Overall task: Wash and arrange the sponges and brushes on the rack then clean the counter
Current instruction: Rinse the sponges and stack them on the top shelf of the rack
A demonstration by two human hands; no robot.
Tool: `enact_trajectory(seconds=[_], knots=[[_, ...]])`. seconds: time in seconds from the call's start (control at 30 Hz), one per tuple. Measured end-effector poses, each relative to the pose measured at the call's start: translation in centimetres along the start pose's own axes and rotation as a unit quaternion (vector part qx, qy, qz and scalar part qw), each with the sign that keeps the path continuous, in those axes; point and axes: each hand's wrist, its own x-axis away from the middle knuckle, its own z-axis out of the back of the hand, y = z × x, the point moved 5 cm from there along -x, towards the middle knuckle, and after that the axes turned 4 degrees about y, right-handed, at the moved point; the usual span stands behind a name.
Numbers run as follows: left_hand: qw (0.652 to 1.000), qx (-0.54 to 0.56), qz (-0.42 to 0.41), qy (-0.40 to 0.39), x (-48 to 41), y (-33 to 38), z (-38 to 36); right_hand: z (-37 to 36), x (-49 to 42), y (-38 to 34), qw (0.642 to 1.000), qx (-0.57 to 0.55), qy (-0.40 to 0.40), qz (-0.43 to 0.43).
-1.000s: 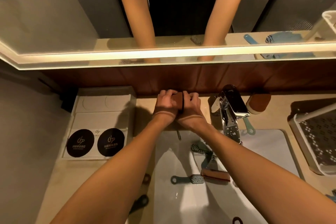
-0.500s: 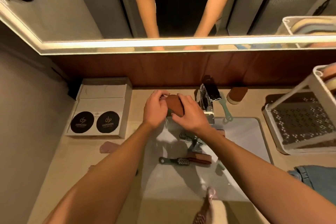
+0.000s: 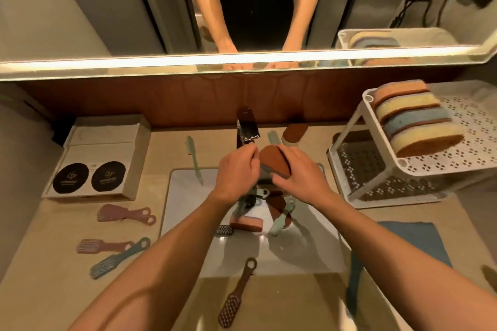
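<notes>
**Desk:** Where is the sponge you are washing?

**Field:** Above the back of the sink (image 3: 188,196). Your right hand (image 3: 298,174) grips the brown sponge (image 3: 275,162), fingers laid across its top, the sponge tilted on edge.

**Desk:** And your other hand?

**Field:** Your left hand (image 3: 236,172) sits just beside the sponge's left end, fingers curled. Whether it pinches the sponge cannot be told. The two hands are close together over the sink.

**Desk:** What lies in the sink?

**Field:** A pink sponge (image 3: 246,223) and a pale green brush (image 3: 281,220), heaped with other pieces under your wrists.

**Desk:** And around the sink?

**Field:** The faucet (image 3: 247,126) stands behind it, with a second brown sponge (image 3: 294,133) to the back right. A green comb brush (image 3: 194,158) crosses the back left corner. Left of the sink lie two pink brushes (image 3: 123,213) and a blue brush (image 3: 118,259), with a white box (image 3: 99,158) beyond them. A brown brush (image 3: 238,293) rests on the front edge. Right of the sink stands the white rack (image 3: 376,169), with a row of sponges (image 3: 414,118) on its upper shelf. A blue cloth (image 3: 419,242) lies at the sink's front right.
</notes>
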Motion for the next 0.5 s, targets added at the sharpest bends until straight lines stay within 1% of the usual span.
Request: enact_trajectory(seconds=[0.1,0.17,0.23,0.3,0.4,0.5], knots=[[0.999,-0.005,-0.043,-0.009,0.3,2.8,-2.3,1.3,1.0,2.9,0.999,-0.016,0.018,-0.039],[0.999,0.017,-0.041,-0.028,0.0,4.1,-4.3,1.7,1.3,4.6,0.997,-0.039,0.026,-0.057],[0.997,0.024,-0.027,-0.068,-0.7,4.7,-6.4,1.7,1.3,6.2,0.995,-0.05,0.034,-0.08],[0.994,0.003,-0.014,-0.104,-1.8,4.9,-8.2,1.4,1.3,7.9,0.992,-0.056,0.037,-0.109],[0.992,-0.02,-0.007,-0.126,-3.6,4.7,-10.1,0.5,1.3,10.0,0.984,-0.079,0.041,-0.152],[0.982,-0.071,-0.02,-0.176,-5.6,4.1,-12.1,-0.2,0.6,11.5,0.982,-0.056,0.04,-0.175]])
